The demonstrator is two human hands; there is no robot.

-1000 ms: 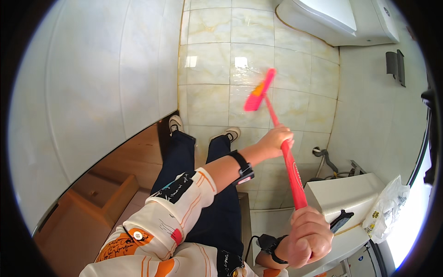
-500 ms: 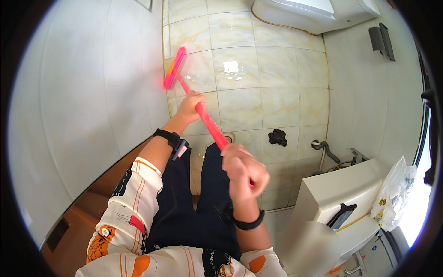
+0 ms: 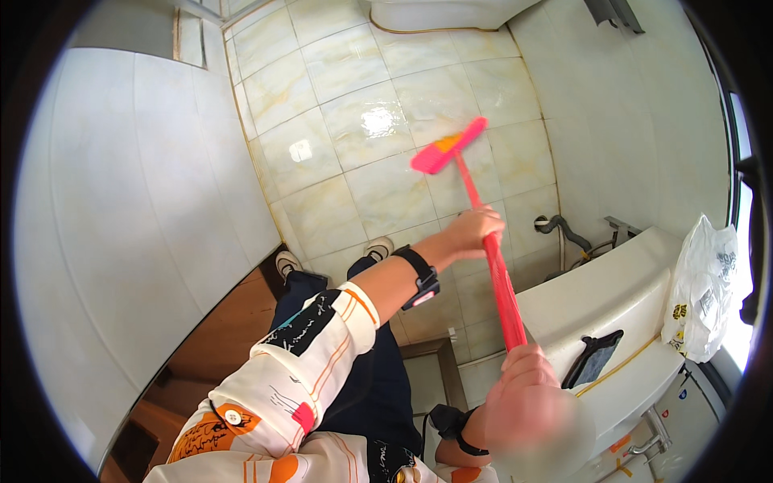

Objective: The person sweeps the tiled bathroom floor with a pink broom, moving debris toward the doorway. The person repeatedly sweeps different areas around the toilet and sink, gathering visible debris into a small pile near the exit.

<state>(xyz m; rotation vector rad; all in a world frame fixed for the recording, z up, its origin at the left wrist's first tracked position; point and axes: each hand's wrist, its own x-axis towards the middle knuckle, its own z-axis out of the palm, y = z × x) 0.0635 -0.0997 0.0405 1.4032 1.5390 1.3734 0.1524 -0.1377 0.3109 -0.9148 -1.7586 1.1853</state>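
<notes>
A pink long-handled broom (image 3: 499,274), with an orange patch on its head (image 3: 449,145), slants across the wet tiled floor. The head lies low over the tiles, right of the middle. Midway along the handle my left hand (image 3: 477,230) is closed round it, the arm reaching across from the left. My right hand (image 3: 527,382) grips the upper end of the handle, near the white basin; part of this hand is blurred.
A pale wall panel (image 3: 153,177) rises at left. The white toilet base (image 3: 439,16) stands at the far end. To the right are a grey drain hose (image 3: 570,232), a white basin unit (image 3: 596,282), a dark pouch (image 3: 594,358) and a white plastic bag (image 3: 702,290). My shoes (image 3: 287,263) show below.
Both hands have moved the broom to the right, its head passing from beside the left wall to right of the floor's middle. A black crumpled thing on the floor has dropped out of sight.
</notes>
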